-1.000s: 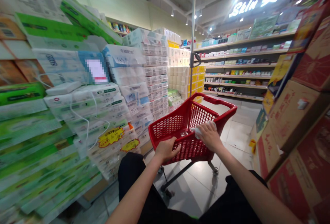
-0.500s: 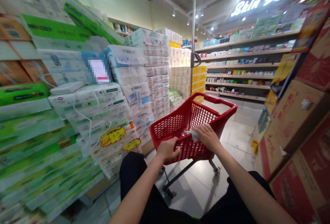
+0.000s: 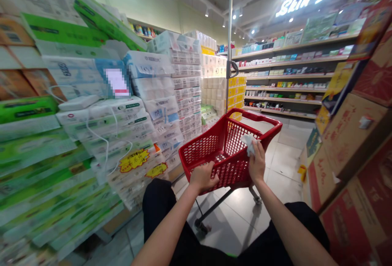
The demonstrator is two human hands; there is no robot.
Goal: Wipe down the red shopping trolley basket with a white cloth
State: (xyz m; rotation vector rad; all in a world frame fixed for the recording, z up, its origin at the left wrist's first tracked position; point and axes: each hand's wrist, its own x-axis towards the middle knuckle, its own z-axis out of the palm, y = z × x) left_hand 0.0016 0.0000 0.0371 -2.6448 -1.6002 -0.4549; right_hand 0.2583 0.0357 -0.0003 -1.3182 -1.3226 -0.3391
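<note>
A red plastic shopping cart (image 3: 214, 147) on wheels stands on the tiled floor in front of me. My left hand (image 3: 203, 176) is closed around the near rim of its basket. My right hand (image 3: 257, 162) holds a crumpled white cloth (image 3: 248, 142) pressed against the cart's right rim. The inside of the basket shows nothing but its mesh. My dark trousers fill the bottom of the view.
Tall stacks of wrapped tissue packs (image 3: 92, 115) line the left side, with yellow price tags (image 3: 133, 160). Cardboard boxes (image 3: 352, 135) are piled at the right. A metal pole (image 3: 229, 45) rises behind the cart. Product shelves (image 3: 284, 82) run along the back.
My right hand with the cloth has slid from the near rim of the basket to the right rim, farther forward. My left hand has kept its grip.
</note>
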